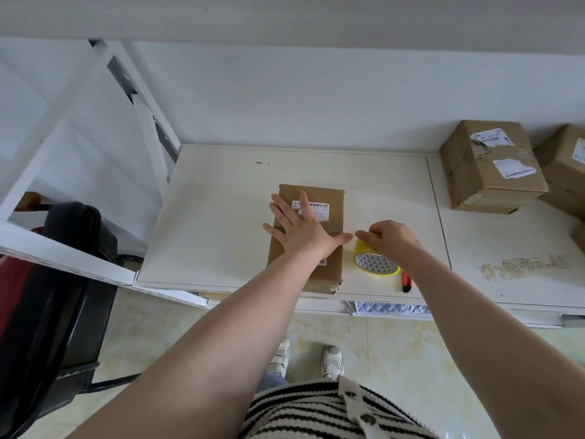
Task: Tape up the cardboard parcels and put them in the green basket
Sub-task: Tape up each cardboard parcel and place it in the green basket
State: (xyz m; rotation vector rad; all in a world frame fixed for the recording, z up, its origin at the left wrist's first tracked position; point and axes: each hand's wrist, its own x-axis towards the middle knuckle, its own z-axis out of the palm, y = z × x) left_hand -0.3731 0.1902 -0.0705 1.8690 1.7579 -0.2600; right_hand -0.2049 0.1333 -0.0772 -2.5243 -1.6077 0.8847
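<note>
A flat brown cardboard parcel (329,198) with a white label lies near the front of the white table (221,217). My left hand (300,229) presses flat on its top, fingers spread and straight. Just right of the parcel stands a yellow tape roll (375,259); my right hand (391,237) grips it from above with curled fingers. A strip of clear tape crosses the parcel's top at the level of my left thumb. No green basket is in view.
A red-and-black utility knife (406,282) lies by the table's front edge, right of the roll. Taped cardboard boxes (487,172) are stacked at the back right. A black chair (63,280) and a white frame (63,248) stand at the left.
</note>
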